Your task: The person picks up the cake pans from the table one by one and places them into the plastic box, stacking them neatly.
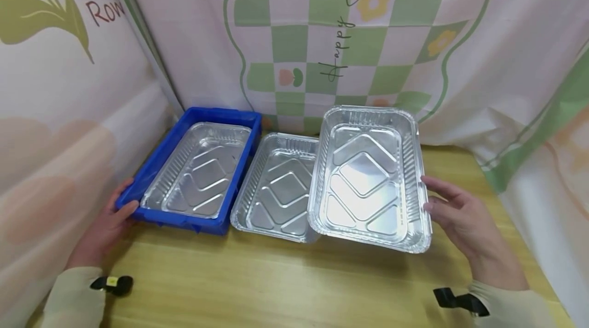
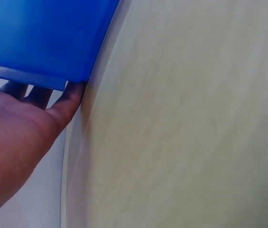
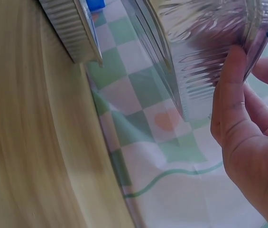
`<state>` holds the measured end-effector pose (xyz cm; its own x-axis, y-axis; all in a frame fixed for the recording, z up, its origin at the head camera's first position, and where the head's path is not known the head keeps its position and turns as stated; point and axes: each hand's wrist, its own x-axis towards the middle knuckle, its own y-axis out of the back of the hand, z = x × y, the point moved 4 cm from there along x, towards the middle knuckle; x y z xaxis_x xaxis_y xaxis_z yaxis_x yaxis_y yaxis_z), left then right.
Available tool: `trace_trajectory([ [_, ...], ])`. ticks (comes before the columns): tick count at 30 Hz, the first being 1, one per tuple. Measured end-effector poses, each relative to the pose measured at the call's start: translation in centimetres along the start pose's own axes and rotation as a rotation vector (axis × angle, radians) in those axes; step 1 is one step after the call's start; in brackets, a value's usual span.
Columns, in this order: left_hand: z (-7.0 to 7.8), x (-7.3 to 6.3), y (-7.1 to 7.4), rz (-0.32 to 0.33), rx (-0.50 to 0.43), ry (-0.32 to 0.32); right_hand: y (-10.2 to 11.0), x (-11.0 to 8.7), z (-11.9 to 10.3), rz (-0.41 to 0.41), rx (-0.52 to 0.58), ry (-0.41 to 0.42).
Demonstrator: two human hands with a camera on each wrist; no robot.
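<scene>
My right hand pinches the right rim of a foil tray, thumb on one side and fingers on the other. That tray is raised and overlaps a second foil tray in the head view. In the right wrist view the fingers press against its ribbed side wall. My left hand grips the near left corner of a blue plastic bin, thumb over the rim and fingers around the outside. Inside the bin lies another foil tray.
The wooden table runs along the front. Behind it hangs a green-and-white checked curtain, close to the back of the bin and trays. A second printed curtain stands along the left side.
</scene>
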<state>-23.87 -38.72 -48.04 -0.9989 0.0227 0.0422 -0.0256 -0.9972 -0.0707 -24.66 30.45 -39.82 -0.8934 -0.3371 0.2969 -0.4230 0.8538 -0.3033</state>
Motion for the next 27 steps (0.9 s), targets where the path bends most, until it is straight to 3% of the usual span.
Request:
trace_trajectory([
  [23,-0.2,0.0,-0.2,-0.011,0.016,0.013,-3.7,3.5,2.0,0.068,-0.008,0.001],
  [27,-0.2,0.0,0.0,-0.020,0.011,-0.006,-4.4,4.3,2.3,0.037,0.036,0.010],
])
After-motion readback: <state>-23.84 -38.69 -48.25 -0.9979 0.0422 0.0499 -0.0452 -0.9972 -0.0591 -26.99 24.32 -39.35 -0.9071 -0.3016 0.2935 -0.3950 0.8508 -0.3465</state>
